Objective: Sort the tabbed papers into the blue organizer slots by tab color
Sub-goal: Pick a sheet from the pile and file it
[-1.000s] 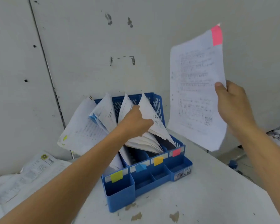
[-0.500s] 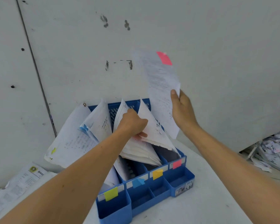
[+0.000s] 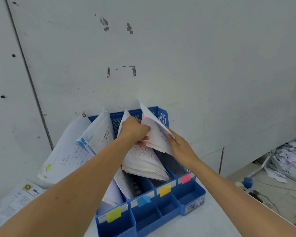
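A: How is that sheet [image 3: 155, 129] handling?
B: It's bending limp and light, so an edge grip is suiting it. It's white and printed, with a pink tab [image 3: 145, 116] peeking at its far corner. The right hand [image 3: 179, 147] is pinching its right edge, holding it at the rightmost slot of the blue organizer [image 3: 191, 194] — the left hand [image 3: 133, 131] is gripping the neighbouring papers [image 3: 143, 161] aside.

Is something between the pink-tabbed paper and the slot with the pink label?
Nothing visible. The left hand holds the neighbouring paper stack aside, and the pink-label slot lies open under the paper in the right hand.
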